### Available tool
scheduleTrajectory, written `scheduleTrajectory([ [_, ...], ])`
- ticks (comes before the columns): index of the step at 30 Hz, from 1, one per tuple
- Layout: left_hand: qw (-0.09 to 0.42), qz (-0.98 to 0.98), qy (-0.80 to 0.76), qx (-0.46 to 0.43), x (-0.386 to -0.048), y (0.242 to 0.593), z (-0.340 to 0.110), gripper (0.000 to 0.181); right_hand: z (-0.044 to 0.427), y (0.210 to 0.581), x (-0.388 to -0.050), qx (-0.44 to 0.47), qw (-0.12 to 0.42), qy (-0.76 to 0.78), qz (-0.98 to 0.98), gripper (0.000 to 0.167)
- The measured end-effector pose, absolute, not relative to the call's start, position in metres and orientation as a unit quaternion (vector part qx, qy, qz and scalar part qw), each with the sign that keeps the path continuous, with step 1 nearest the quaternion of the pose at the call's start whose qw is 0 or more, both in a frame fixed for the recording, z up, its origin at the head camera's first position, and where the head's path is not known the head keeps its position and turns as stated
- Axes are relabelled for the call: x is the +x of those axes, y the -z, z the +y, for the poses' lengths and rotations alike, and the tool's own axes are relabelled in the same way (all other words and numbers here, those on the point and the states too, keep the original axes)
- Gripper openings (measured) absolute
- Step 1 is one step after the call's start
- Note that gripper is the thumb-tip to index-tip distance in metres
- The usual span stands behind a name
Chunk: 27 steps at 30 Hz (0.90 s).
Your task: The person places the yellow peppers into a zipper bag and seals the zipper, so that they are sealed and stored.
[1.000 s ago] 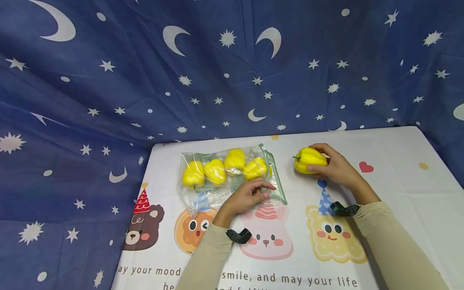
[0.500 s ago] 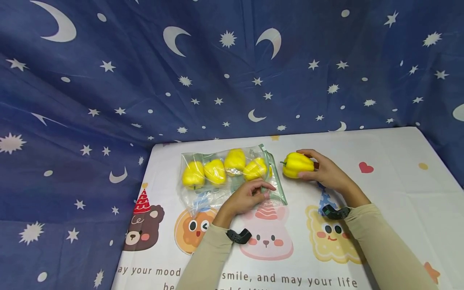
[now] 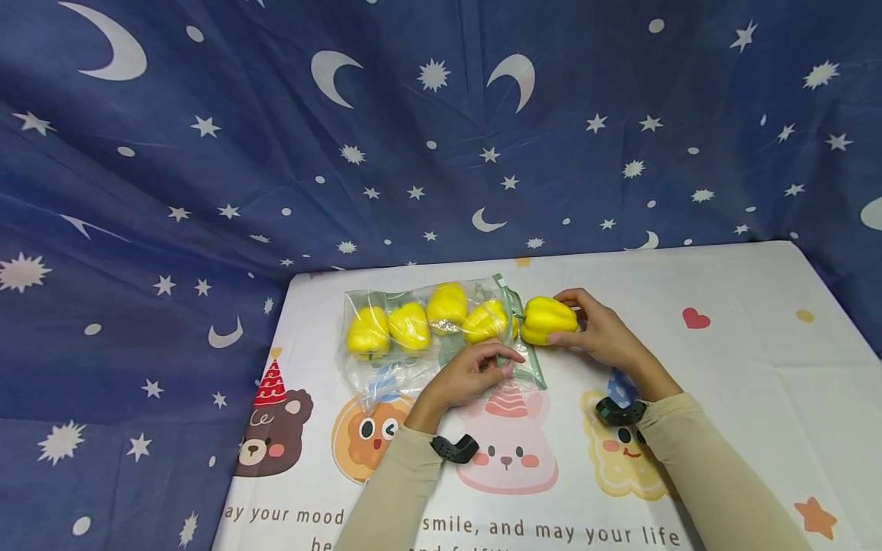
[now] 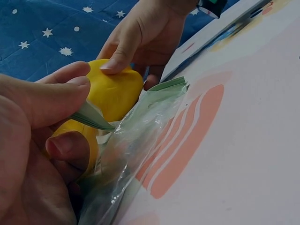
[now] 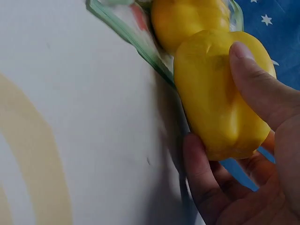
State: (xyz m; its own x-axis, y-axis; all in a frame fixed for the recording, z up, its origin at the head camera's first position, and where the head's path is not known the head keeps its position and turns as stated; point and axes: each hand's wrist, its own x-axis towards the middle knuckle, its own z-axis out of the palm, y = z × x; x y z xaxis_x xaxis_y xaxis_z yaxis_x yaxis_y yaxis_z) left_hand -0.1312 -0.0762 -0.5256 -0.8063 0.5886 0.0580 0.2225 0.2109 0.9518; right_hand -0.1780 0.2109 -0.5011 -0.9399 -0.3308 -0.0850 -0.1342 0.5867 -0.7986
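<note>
A clear plastic zip bag (image 3: 420, 373) with green edging lies on the table, several yellow bell peppers (image 3: 367, 330) inside it. My left hand (image 3: 470, 375) pinches the bag's edge near its mouth; in the left wrist view the green strip (image 4: 92, 116) comes out between thumb and finger. My right hand (image 3: 608, 337) grips another yellow bell pepper (image 3: 549, 322) by its blunt end, thumb on one side and fingers on the other. That pepper's stem end is at the bag's green-edged mouth, close to the nearest pepper inside. Whether it touches that pepper is unclear.
The white tablecloth (image 3: 751, 367) carries printed cartoon figures and lettering. A blue curtain (image 3: 427, 153) with moons and stars stands behind the table and along its left side. Each wrist wears a black band (image 3: 620, 412).
My right hand has carried its pepper leftward, from well right of the bag to the bag's mouth. The left hand and the bag have stayed in place.
</note>
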Motion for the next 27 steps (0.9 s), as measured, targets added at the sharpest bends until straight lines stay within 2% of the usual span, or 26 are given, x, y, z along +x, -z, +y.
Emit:
scheduleTrajectory([
  [14, 0.170, 0.758, -0.567, 0.273, -0.133, 0.527, -0.077, 0.023, 0.197, 0.502, -0.176, -0.141, 0.086, 0.427, 0.889, 0.080],
  [23, 0.165, 0.759, -0.566, 0.277, -0.133, 0.527, -0.077, 0.023, 0.208, 0.500, -0.174, -0.117, 0.157, 0.484, 0.853, 0.070],
  [27, 0.162, 0.760, -0.569, 0.270, -0.133, 0.526, -0.077, 0.022, 0.211, 0.500, -0.173, -0.114, 0.168, 0.500, 0.842, 0.070],
])
